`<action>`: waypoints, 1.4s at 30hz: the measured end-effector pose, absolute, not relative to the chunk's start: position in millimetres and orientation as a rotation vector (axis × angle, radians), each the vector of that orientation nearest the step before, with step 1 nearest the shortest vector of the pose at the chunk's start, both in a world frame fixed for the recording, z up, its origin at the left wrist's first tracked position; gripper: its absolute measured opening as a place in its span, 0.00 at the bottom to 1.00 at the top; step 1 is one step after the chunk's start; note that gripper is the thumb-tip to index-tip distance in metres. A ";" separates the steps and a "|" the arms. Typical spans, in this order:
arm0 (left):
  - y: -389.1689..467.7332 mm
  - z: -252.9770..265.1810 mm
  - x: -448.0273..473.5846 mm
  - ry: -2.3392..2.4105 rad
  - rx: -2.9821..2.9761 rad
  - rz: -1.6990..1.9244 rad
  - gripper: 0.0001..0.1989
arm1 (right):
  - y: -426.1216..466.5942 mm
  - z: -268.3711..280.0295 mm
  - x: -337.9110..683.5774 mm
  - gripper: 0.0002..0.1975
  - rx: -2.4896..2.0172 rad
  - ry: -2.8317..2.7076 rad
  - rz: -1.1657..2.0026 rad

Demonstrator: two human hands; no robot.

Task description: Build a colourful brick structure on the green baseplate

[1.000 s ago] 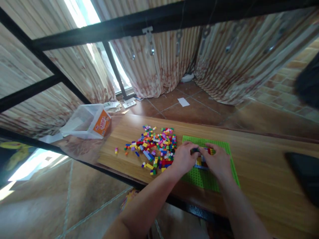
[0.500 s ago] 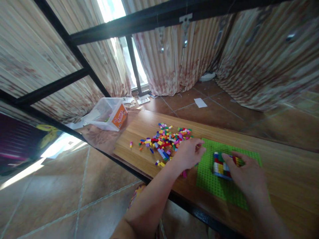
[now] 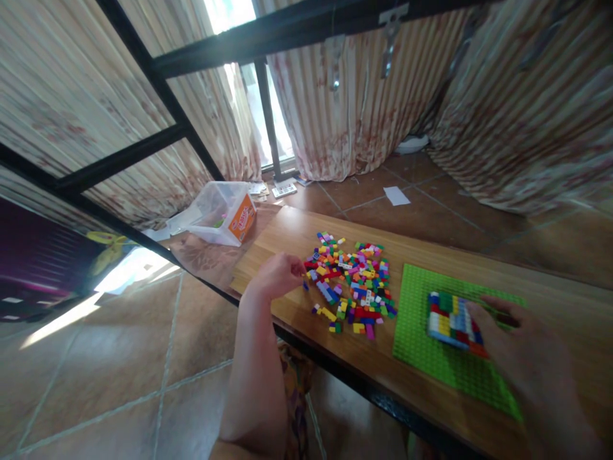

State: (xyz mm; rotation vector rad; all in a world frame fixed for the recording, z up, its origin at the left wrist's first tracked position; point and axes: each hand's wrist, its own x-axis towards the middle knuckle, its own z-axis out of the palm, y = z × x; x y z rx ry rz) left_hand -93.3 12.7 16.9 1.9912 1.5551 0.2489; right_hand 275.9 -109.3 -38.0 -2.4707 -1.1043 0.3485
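My left hand [image 3: 278, 276] is at the left edge of a loose pile of coloured toy bricks [image 3: 354, 275], its fingers curled and pinched together. What they hold, if anything, is hidden. A small blue brick [image 3: 305, 285] lies just below the fingertips. On the green baseplate [image 3: 412, 338] sits a flat, multicoloured block of joined bricks [image 3: 445, 322]. My right hand [image 3: 517, 338] grips this block at its right end, with the thumb against it. The hand covers part of the block and of the plate.
The wooden bench [image 3: 287, 233] carries the bricks and the baseplate. A clear plastic box [image 3: 211, 220] with an orange label stands beyond its left end. Dark metal bars [image 3: 268, 41] cross in front of the curtains [image 3: 325, 115]. White paper [image 3: 396, 195] lies on the tiled floor.
My left hand has moved left, from beside the baseplate across to the far left of the brick pile. My right hand has shifted toward the right end of the block, uncovering more of it.
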 end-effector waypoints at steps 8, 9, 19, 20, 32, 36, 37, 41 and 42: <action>6.6 12.1 -85.0 1.538 2.041 0.150 0.10 | -107.2 -36.0 272.7 0.27 -2.378 -1.083 0.345; 6.8 11.8 -84.5 1.538 2.032 0.165 0.08 | -107.0 -35.3 273.0 0.26 -2.368 -1.084 0.336; 8.1 9.4 -53.4 1.160 1.580 0.590 0.09 | -109.0 -21.0 246.2 0.23 -2.081 -0.995 0.109; 5.3 10.0 -42.7 1.107 1.464 0.649 0.09 | -108.7 -19.8 236.5 0.21 -1.975 -1.000 0.132; -32.5 9.6 43.3 0.855 1.110 0.603 0.13 | -95.4 -16.8 172.8 0.13 -1.350 -0.925 0.869; -35.6 8.9 46.3 0.848 1.169 0.564 0.12 | -95.7 -16.1 177.4 0.14 -1.358 -0.952 0.904; -36.1 8.8 46.5 0.837 1.172 0.561 0.12 | -95.8 -15.7 178.0 0.14 -1.349 -0.944 0.920; -35.4 8.6 43.8 0.779 1.148 0.552 0.12 | -95.9 -14.5 177.5 0.15 -1.327 -0.845 0.998; -34.1 8.8 41.9 0.770 1.141 0.553 0.12 | -95.7 -14.5 177.0 0.15 -1.331 -0.831 1.009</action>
